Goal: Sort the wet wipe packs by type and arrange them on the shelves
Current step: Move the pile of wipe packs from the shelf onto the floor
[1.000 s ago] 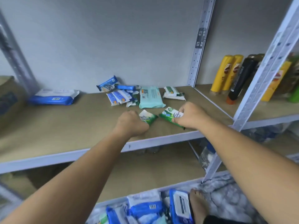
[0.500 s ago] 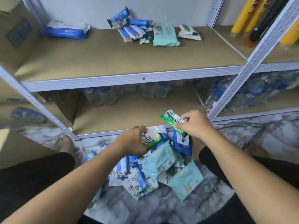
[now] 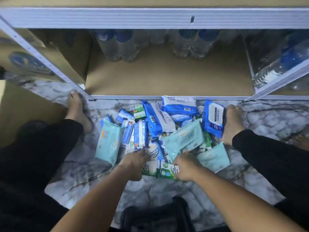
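While the person sits on the marble floor (image 3: pixel 167 195), both hands reach down into the pile of wet wipe packs (image 3: pixel 160 131) in the middle of the frame. The left hand (image 3: pixel 133 164) has its fingers curled around a small green pack (image 3: pixel 150 169). The right hand (image 3: pixel 187 166) grips another green pack (image 3: pixel 168 171) just beside it. Water bottles (image 3: pixel 120 46) stand on the low shelf (image 3: pixel 167 77) at the top.

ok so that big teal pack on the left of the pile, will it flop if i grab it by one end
Probably a little. The teal pack looks soft-sided and well filled, so it should sag rather than fold. Its film looks glossy, so it may be slippery; a grip across the middle seems safer. It leans on the blue packs, which may shift when it lifts.
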A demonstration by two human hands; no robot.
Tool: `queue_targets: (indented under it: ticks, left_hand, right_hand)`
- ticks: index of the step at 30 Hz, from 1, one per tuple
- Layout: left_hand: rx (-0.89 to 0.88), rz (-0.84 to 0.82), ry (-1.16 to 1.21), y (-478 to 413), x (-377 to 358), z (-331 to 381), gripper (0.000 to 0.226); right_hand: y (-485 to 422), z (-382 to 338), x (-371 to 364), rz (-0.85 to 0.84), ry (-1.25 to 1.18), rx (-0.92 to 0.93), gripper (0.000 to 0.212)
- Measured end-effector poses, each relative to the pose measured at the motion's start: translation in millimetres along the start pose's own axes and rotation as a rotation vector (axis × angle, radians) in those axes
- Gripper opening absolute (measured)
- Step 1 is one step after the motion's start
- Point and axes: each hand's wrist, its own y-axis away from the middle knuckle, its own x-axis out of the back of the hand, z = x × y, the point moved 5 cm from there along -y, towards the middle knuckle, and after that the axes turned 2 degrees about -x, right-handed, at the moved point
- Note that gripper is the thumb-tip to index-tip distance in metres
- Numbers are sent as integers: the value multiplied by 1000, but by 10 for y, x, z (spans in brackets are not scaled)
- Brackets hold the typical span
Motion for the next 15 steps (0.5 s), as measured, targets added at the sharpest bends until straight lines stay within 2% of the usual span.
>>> queue_targets:
  ticks: [1,2,6,9,15]
  left_hand:
    - [-3,-11,-5,-9,-118,-31,85]
    - [-4,-18,-13,-19,-227,-60,88]
    - [2,-4,-20,-98,-536,-138,85]
    - [5,40,-10,-165,-645,-123,76]
    - [-12,50,3,-200,-653,-117,72]
  right_hand:
    - [-40,-41,-71,14,66,40,19]
    - [-56,-83,-132,19,130,77,19]
    - [-156,-133,-464,40,338,147,43]
    - [-173,-224,-524,23,425,161,43]
    - [-126,-314,-457,19,520,57,37]
